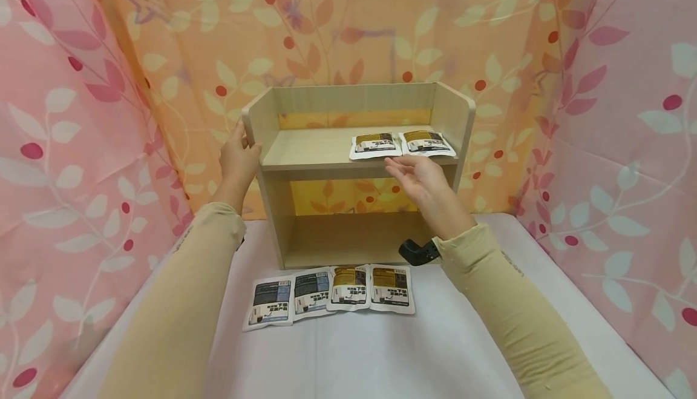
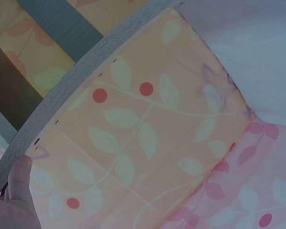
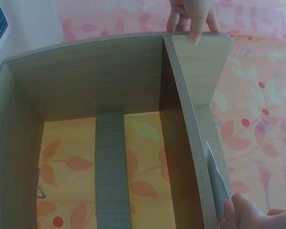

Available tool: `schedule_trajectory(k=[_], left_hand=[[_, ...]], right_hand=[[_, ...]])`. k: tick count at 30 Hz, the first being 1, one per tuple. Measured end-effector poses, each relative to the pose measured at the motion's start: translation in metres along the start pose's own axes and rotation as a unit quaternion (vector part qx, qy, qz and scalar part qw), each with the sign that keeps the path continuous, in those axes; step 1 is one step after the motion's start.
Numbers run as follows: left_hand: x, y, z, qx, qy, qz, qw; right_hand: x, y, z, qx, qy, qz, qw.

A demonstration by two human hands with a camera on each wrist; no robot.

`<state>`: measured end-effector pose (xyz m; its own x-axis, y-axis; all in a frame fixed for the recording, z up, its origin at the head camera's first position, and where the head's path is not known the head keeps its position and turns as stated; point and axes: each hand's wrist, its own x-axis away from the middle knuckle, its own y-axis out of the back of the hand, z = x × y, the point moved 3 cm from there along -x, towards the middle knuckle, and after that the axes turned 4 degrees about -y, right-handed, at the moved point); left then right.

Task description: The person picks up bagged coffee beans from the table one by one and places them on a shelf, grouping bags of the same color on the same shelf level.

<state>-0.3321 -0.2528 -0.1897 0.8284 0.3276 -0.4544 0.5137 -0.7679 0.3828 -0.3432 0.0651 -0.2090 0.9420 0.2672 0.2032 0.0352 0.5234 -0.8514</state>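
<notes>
A small pale wooden two-tier shelf [image 1: 305,148] stands on the table. My left hand [image 1: 239,160] grips the front edge of its left side panel [image 1: 264,123], thumb and fingers on opposite faces. Two white packets with brown-gold labels lie side by side on the upper board's right half: a left packet [image 1: 374,146] and a right packet [image 1: 427,143]. My right hand [image 1: 422,181] is at the board's front edge, just before these packets, with fingers fairly straight. In the right wrist view the fingertips [image 3: 231,210] meet a packet's edge [image 3: 219,174].
Before the shelf, several packets overlap in a row on the white tablecloth [image 1: 348,356]: two blue-labelled packets [image 1: 270,302] at left, two brown-gold packets [image 1: 392,290] at right. Patterned cloth curtains [image 1: 348,42] enclose the back and sides. A black wrist mount [image 1: 418,252] juts from the right sleeve.
</notes>
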Motion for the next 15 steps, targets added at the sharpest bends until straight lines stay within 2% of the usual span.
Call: schedule_trajectory(k=[6, 15], left_hand=[[0.000, 0.000, 0.002, 0.000, 0.001, -0.004, 1.0000], [-0.001, 0.000, 0.003, 0.003, 0.003, -0.007, 1.0000]], right_hand=[[0.007, 0.012, 0.002, 0.021, -0.009, 0.028, 0.9993], [0.017, 0.039, 0.001, 0.020, -0.031, 0.033, 0.9988]])
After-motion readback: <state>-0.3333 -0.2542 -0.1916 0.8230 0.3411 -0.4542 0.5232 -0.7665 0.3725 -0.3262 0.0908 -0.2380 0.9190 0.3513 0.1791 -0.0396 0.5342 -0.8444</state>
